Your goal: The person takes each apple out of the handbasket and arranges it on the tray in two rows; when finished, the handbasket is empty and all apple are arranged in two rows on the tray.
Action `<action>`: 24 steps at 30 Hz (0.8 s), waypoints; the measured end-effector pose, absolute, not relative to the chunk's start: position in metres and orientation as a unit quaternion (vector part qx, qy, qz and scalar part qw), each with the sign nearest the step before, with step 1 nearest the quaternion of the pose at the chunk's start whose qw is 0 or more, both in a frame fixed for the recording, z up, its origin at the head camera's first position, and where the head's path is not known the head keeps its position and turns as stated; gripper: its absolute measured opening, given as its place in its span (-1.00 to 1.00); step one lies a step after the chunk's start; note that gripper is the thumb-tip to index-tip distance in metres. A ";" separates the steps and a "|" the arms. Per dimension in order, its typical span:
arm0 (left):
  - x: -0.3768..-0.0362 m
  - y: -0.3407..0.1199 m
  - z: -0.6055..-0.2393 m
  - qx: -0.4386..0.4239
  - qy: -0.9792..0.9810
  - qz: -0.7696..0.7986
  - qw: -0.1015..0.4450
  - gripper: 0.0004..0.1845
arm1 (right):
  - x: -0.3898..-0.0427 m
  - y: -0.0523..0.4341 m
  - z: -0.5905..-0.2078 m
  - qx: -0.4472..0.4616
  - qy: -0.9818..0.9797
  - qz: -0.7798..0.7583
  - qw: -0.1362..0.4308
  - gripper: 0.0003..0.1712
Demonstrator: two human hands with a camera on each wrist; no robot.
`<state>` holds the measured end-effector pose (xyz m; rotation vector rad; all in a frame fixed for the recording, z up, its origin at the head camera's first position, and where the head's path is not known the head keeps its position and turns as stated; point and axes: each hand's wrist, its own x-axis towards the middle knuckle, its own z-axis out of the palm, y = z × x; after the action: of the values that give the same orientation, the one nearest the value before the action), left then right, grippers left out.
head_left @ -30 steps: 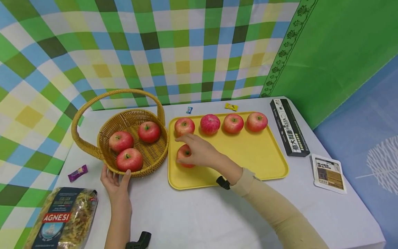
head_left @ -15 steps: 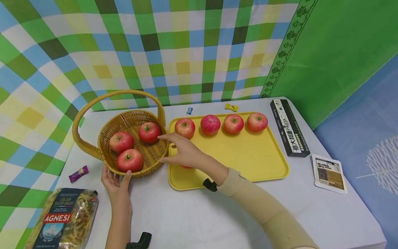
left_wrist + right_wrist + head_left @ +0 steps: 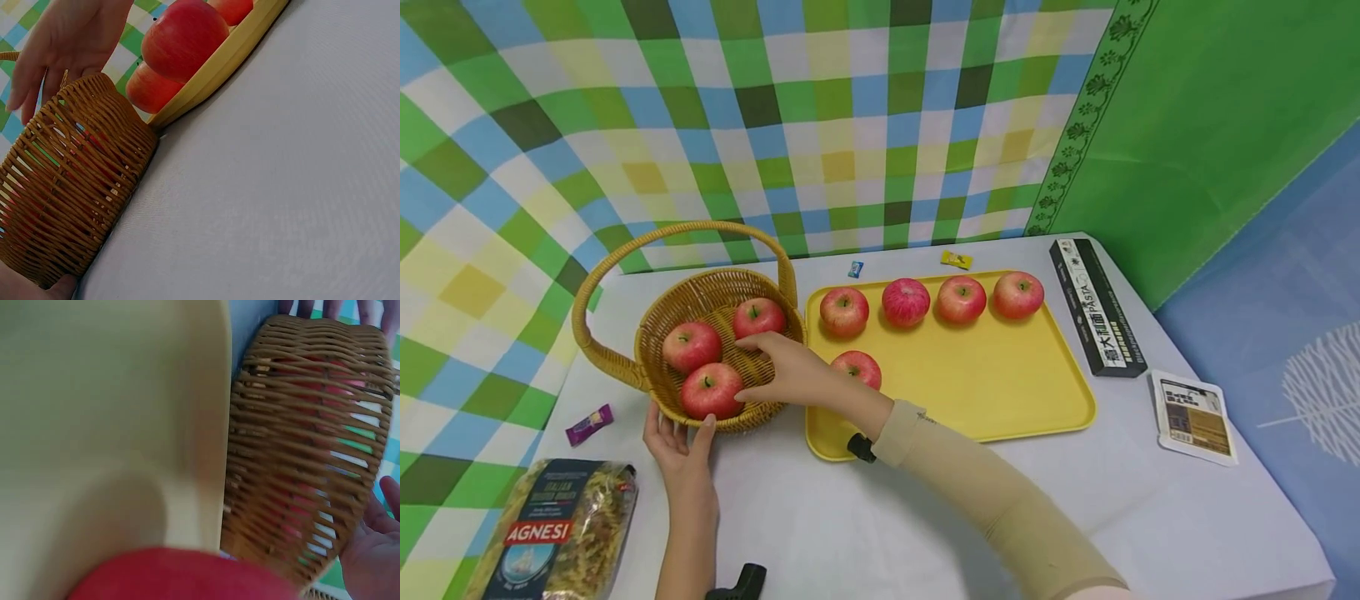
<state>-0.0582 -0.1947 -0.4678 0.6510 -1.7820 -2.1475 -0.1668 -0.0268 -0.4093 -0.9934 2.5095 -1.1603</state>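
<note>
A brown wicker basket [image 3: 752, 412] with a tall handle holds three red apples. My right hand [image 3: 786, 367] reaches into it from the right, fingers spread apart with nothing between them. Its fingertips are near the back apple [image 3: 758, 317], and the thumb is beside the front apple [image 3: 711, 392]; contact is unclear. A third apple [image 3: 691, 346] lies at the left. My left hand [image 3: 681, 450] rests against the basket's near outer wall, fingers spread. Right of the basket, a yellow tray [image 3: 985, 375] carries a back row of several apples and one nearer apple [image 3: 859, 367], partly covered by the right arm.
A pasta bag [image 3: 553, 529] and purple-wrapped candy [image 3: 589, 425] lie at the left. Blue candy [image 3: 855, 269] and yellow candy [image 3: 957, 260] are behind the tray. A black pasta box [image 3: 1097, 307] and a white packet [image 3: 1193, 417] lie at the right.
My right hand has moved left from above the tray's nearer apple into the basket; that apple is still on the tray and shows more fully. My left hand has stayed against the basket.
</note>
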 end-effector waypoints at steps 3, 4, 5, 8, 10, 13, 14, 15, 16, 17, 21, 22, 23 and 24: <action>-0.058 -0.194 -0.468 0.222 -0.613 -0.745 0.140 -0.10 | -0.170 -0.039 -0.411 -0.342 0.858 -0.370 0.099 -0.15; -0.058 -0.194 -0.468 0.221 -0.612 -0.746 0.142 -0.10 | -0.171 -0.043 -0.411 -0.342 0.860 -0.364 0.100 -0.15; -0.058 -0.194 -0.468 0.218 -0.612 -0.747 0.143 -0.10 | -0.172 -0.047 -0.411 -0.342 0.862 -0.358 0.103 -0.15; -0.059 -0.194 -0.468 0.215 -0.612 -0.747 0.145 -0.10 | -0.174 -0.055 -0.410 -0.335 0.871 -0.341 0.115 -0.12; -0.059 -0.194 -0.468 0.212 -0.611 -0.748 0.145 -0.10 | -0.175 -0.060 -0.410 -0.332 0.873 -0.333 0.127 -0.09; -0.059 -0.193 -0.467 0.213 -0.612 -0.748 0.145 -0.10 | -0.176 -0.066 -0.410 -0.330 0.878 -0.316 0.140 -0.06; -0.059 -0.193 -0.467 0.213 -0.612 -0.748 0.144 -0.10 | -0.176 -0.068 -0.411 -0.331 0.880 -0.311 0.141 -0.06; -0.059 -0.193 -0.466 0.215 -0.613 -0.747 0.144 -0.10 | -0.176 -0.069 -0.412 -0.332 0.881 -0.307 0.142 -0.05; -0.059 -0.193 -0.466 0.215 -0.613 -0.747 0.144 -0.10 | -0.176 -0.071 -0.412 -0.333 0.882 -0.302 0.141 -0.05; -0.059 -0.193 -0.466 0.217 -0.613 -0.746 0.144 -0.11 | -0.176 -0.072 -0.412 -0.335 0.883 -0.298 0.139 -0.05; -0.059 -0.193 -0.466 0.218 -0.612 -0.746 0.145 -0.11 | -0.177 -0.078 -0.415 -0.341 0.886 -0.284 0.137 -0.07; -0.059 -0.193 -0.466 0.217 -0.610 -0.748 0.146 -0.11 | -0.178 -0.079 -0.415 -0.343 0.887 -0.278 0.136 -0.08; -0.059 -0.194 -0.466 0.217 -0.609 -0.748 0.147 -0.11 | -0.178 -0.081 -0.416 -0.343 0.888 -0.273 0.137 -0.09; -0.059 -0.194 -0.466 0.216 -0.608 -0.749 0.147 -0.11 | -0.178 -0.082 -0.417 -0.343 0.890 -0.269 0.137 -0.09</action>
<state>-0.0587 -0.1939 -0.4663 0.6211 -1.7503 -2.1559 -0.1785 -0.0822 -0.4166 -0.9920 2.5741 -0.7786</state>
